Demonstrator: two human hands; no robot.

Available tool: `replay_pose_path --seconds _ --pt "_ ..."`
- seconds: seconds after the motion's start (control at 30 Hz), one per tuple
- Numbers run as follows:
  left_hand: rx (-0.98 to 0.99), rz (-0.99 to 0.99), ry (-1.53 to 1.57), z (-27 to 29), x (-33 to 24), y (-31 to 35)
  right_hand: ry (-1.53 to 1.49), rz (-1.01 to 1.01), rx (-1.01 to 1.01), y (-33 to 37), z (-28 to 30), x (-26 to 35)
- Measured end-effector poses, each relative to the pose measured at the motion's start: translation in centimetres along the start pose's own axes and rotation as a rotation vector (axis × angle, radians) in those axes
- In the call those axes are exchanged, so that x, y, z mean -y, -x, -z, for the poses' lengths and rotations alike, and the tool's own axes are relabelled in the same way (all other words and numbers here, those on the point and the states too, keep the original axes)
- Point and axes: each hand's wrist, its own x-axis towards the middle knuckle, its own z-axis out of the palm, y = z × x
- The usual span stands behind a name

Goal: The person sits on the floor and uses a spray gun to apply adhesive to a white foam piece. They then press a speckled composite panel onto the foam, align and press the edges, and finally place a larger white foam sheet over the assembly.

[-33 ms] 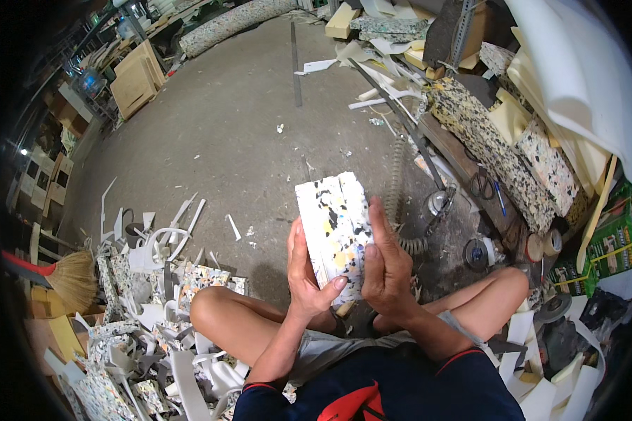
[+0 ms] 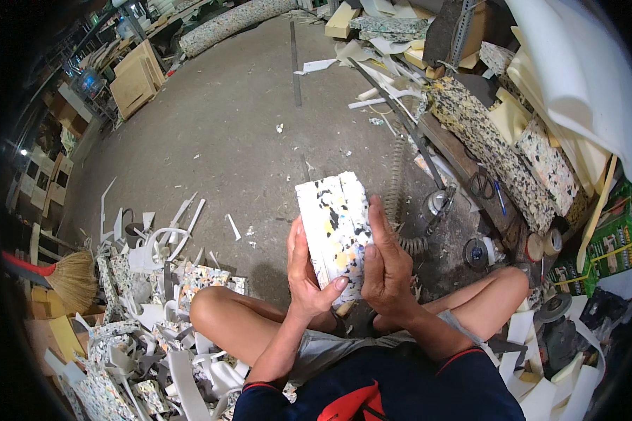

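Observation:
Between my two hands is a block of speckled foam (image 2: 336, 228), white with black, yellow and orange flecks. A lengthwise seam runs down its upper face; whether it is one piece or several pressed together I cannot tell. My left hand (image 2: 309, 275) grips its left side, with the thumb over the lower edge. Against the right side lies my right hand (image 2: 388, 270), its fingers pointing up along the block and partly hidden. The block is held above the floor, in front of my crossed legs.
Foam offcuts (image 2: 130, 351) heap at my left beside a straw broom (image 2: 75, 281). On the right are a coiled hose (image 2: 395, 182), scissors (image 2: 482, 184), a blue pen (image 2: 500, 198), a tape roll (image 2: 553, 242) and large speckled foam slabs (image 2: 495, 147). A foam roll (image 2: 235, 27) lies far back.

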Motion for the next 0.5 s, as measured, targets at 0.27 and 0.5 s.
replay_pose_path --seconds 0.27,0.5 --pt "-0.040 0.095 0.050 -0.5 0.4 -0.1 -0.125 0.021 0.192 -0.3 0.4 0.2" --pt "-0.081 0.330 0.427 -0.6 -0.7 -2.0 -0.851 -0.219 0.325 -2.5 3.3 -1.8"
